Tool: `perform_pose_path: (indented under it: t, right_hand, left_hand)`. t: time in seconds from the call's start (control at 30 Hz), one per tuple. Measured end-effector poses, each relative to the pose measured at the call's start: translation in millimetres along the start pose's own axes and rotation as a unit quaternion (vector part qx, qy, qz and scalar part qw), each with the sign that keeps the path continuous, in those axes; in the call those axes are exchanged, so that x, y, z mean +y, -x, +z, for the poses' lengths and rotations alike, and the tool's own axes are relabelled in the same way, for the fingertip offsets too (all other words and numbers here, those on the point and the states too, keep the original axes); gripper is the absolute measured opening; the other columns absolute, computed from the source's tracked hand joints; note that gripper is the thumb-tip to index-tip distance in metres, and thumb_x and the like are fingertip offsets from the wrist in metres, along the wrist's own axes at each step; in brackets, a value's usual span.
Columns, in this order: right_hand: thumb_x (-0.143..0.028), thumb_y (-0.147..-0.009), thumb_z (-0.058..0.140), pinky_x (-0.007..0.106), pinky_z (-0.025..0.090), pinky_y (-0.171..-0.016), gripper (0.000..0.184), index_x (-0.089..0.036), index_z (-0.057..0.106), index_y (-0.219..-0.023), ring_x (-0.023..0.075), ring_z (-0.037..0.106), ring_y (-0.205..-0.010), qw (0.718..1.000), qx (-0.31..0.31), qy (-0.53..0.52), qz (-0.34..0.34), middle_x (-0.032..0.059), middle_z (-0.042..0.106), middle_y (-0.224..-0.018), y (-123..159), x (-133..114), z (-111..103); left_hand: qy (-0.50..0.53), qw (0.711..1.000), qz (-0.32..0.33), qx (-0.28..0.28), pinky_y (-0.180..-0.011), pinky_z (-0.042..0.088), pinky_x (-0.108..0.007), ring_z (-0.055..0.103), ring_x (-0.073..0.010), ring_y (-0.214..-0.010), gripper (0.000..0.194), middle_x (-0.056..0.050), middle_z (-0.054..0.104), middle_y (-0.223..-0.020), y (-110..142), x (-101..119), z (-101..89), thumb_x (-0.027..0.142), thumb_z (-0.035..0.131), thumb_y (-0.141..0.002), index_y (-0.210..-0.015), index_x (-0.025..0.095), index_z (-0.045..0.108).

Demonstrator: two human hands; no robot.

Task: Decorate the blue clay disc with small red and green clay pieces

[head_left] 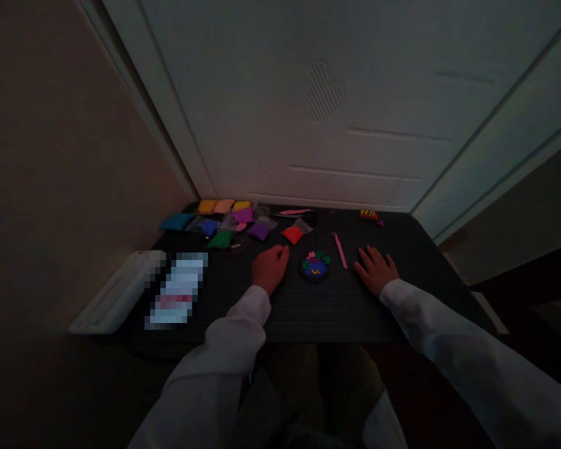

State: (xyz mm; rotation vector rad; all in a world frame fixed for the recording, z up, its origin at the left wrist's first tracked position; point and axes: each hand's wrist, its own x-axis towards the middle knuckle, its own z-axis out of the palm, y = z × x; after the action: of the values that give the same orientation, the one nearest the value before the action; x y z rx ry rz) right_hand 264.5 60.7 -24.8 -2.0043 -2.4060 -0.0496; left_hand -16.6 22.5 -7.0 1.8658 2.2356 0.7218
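Resting on the dark table (pixel 303 318), my left hand (pixel 270 268) is curled into a fist, and whatever it may hold is hidden. To its right lies a small round clay piece (pixel 315 267), blue in the middle with green leaf shapes, a pink flower and yellow bits. Pink tweezers (pixel 340 251) lie between that piece and my right hand (pixel 376 269). My right hand is flat on the tabletop with its fingers spread, touching only the table. Just beyond my left hand is a clear bag of red clay (pixel 293 234).
Several bags of coloured clay, including a green one (pixel 220 239) and a purple one (pixel 260 231), spread over the back left. A pink tool (pixel 295 212) and a small red-yellow piece (pixel 368 215) lie along the back. A blurred-out screen (pixel 180 290) sits left, beside a white object (pixel 116 293).
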Motion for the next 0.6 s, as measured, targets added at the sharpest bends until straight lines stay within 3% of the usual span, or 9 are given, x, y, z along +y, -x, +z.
perform_pose_path:
  t: [0.13,0.2,0.33,0.4,0.5,0.6]
  right_hand:
    - [-0.049,-0.084,0.016,0.052,0.013,-0.097,0.052,-0.024,0.026,-0.129,0.0236,0.018,-0.126,0.999,0.001,-0.029,0.044,0.0076,0.024,-0.138,-8.7,7.5,-0.8]
    - [-0.043,-0.086,0.016,0.052,0.017,-0.097,0.046,-0.026,0.030,-0.126,0.0229,0.021,-0.125,0.997,-0.008,-0.044,0.056,0.0053,0.027,-0.136,-18.1,20.6,-4.7]
    - [-0.034,-0.088,0.004,0.036,0.031,-0.095,0.049,-0.019,0.026,-0.129,0.0155,0.036,-0.119,0.996,-0.019,-0.071,0.045,0.0049,0.037,-0.131,-25.5,45.9,-15.2]
    - [-0.035,-0.087,0.000,0.030,0.033,-0.094,0.053,-0.015,0.023,-0.131,0.0129,0.039,-0.117,0.997,-0.017,-0.077,0.023,0.0057,0.038,-0.130,-19.9,52.0,-18.2]
    - [-0.040,-0.086,0.010,0.034,0.028,-0.098,0.052,-0.017,0.022,-0.131,0.0147,0.031,-0.122,0.997,-0.010,-0.068,-0.026,0.0040,0.031,-0.135,-3.3,47.7,-16.6]
    - [-0.046,-0.083,0.024,0.041,0.016,-0.102,0.055,-0.019,0.024,-0.130,0.0179,0.022,-0.126,0.995,-0.007,-0.053,-0.086,0.0034,0.026,-0.137,17.8,27.0,-11.0]
  left_hand:
    - [-0.008,1.000,0.007,0.000,-0.048,0.022,-0.024,0.049,-0.0123,-0.058,0.046,-0.001,0.057,-0.064,0.2,-1.2,0.8,0.047,0.019,-0.083,-0.067,0.020,0.053]
    - [-0.009,1.000,0.008,-0.002,-0.047,0.022,-0.024,0.049,-0.0124,-0.058,0.046,-0.001,0.057,-0.064,0.0,-1.4,0.7,0.048,0.019,-0.083,-0.067,0.020,0.052]
    - [-0.003,1.000,0.005,-0.003,-0.047,0.021,-0.024,0.048,-0.0128,-0.056,0.046,-0.001,0.056,-0.061,-0.5,-0.2,-0.9,0.049,0.020,-0.082,-0.065,0.020,0.052]
    - [0.002,1.000,0.004,-0.004,-0.047,0.021,-0.024,0.048,-0.0129,-0.056,0.046,-0.001,0.056,-0.062,-0.5,0.3,-1.8,0.049,0.021,-0.081,-0.064,0.020,0.052]
    - [0.007,1.000,0.002,-0.006,-0.047,0.022,-0.024,0.049,-0.0129,-0.058,0.045,-0.001,0.057,-0.064,-0.4,0.1,-2.3,0.049,0.022,-0.081,-0.065,0.021,0.053]
    - [0.008,1.000,0.000,-0.008,-0.048,0.023,-0.024,0.049,-0.0132,-0.059,0.045,-0.001,0.058,-0.065,-0.8,-0.9,-1.9,0.049,0.021,-0.081,-0.068,0.021,0.054]
